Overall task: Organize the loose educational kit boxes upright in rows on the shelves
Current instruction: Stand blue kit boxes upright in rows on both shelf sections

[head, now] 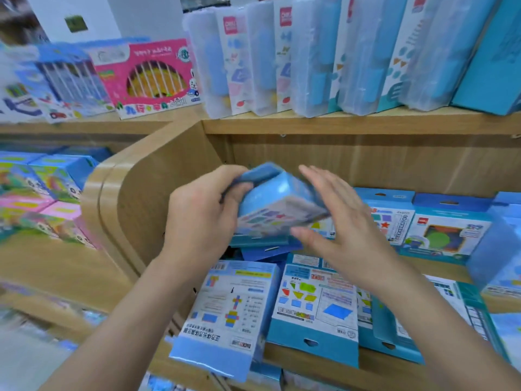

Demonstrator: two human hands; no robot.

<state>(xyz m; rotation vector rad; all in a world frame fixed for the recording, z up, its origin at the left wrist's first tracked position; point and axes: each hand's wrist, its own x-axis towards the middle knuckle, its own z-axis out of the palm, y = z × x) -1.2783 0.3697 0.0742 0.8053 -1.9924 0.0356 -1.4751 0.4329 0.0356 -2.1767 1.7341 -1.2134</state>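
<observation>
My left hand (201,210) grips a blue kit box (277,203) by its left end and holds it tilted above the middle shelf. My right hand (335,218) rests flat against the box's right side, fingers spread and thumb under its front edge. Below, loose blue kit boxes lie flat on the middle shelf (310,359): one with a cube diagram (228,309) overhangs the front edge, one with coloured shapes (315,303) lies beside it. Further boxes (448,230) stand upright at the back right of that shelf.
The upper shelf (352,124) carries upright clear-cased kits (315,57) and a pink box (152,77) at the left. A curved wooden side panel (146,198) divides this bay from a left bay of stacked colourful boxes (48,198). A blue box (496,249) stands at the right.
</observation>
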